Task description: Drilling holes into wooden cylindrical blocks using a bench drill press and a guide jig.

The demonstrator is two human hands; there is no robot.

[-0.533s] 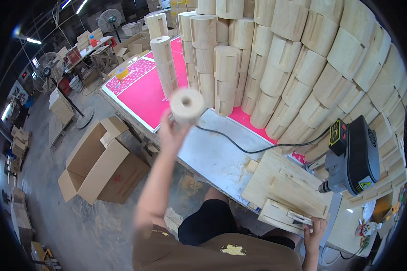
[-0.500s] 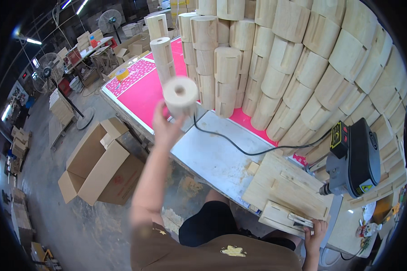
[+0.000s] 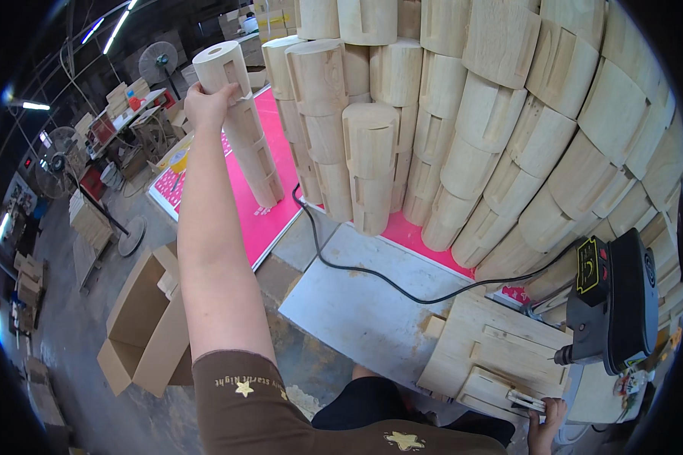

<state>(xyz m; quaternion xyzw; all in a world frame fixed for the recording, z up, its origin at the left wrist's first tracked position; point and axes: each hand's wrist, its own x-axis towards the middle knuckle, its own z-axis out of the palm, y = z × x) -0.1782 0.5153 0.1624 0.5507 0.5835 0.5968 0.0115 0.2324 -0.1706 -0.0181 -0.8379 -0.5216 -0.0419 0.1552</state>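
At the far left stands an open cardboard box (image 3: 148, 326) on the floor, well below and apart from the raised left arm. The left hand (image 3: 205, 102) is stretched up and away from the body, its fingers wrapped around the lower side of a pale wooden cylinder (image 3: 221, 67), which it grips with the hollow end facing up. The cylinder's long axis runs nearly upright, tilted a little to the left at the top, and it lines up with the slim stack (image 3: 254, 155) of like cylinders just beneath it. Whether its bottom already rests on the stack's top piece cannot be told, since the hand covers the joint. The stack itself leans down and to the right, its foot on the pink sheet (image 3: 269, 220). So the thing lies directly above the stack and at the hand's fingertips, far from the other hand. To the right rises the big pile of cylinders (image 3: 463, 136), close beside the slim stack but apart from it. A black cord (image 3: 372, 277) crosses the grey tabletop (image 3: 357, 311) toward a black sanding machine (image 3: 615, 299). At the lower right the right hand (image 3: 545, 421) is low by a wooden jig (image 3: 493, 356), fingers touching its front edge; how firmly it closes cannot be told. The left hand is plainly the nearer one.
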